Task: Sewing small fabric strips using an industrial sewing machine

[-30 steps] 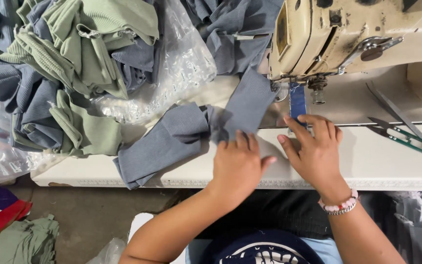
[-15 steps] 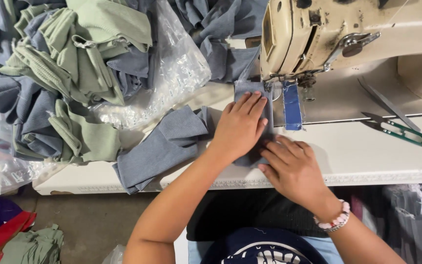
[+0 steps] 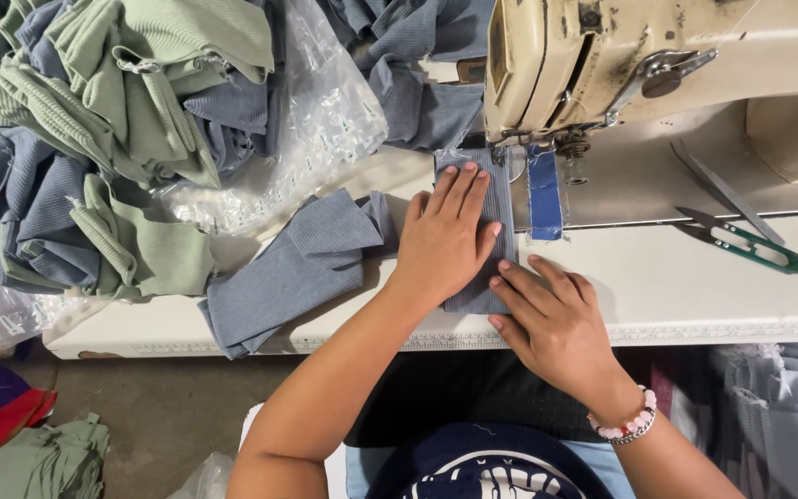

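Observation:
My left hand [image 3: 447, 236] lies flat, fingers together, on a strip of blue-grey ribbed fabric [image 3: 496, 208] that runs up under the presser foot [image 3: 572, 152] of a cream sewing machine [image 3: 621, 55]. Just below and to the right, my right hand [image 3: 551, 319] rests on the white table, its fingertips pressing the strip's lower right edge. The rest of the blue-grey piece [image 3: 293, 268] bunches out to the left of my left hand. A patch of blue tape [image 3: 544, 194] sits on the machine bed beside the strip.
Green-handled thread snips [image 3: 741, 242] lie on the table at right. A heap of sage-green and blue-grey ribbed garments [image 3: 113, 139] fills the left, with crinkled clear plastic [image 3: 311, 120] beside it. More cloth lies on the floor at lower left [image 3: 43, 457].
Both hands have slid the strip up toward the needle. My left hand moved from the table's front edge onto the strip under the machine; my right hand dropped back toward the front edge.

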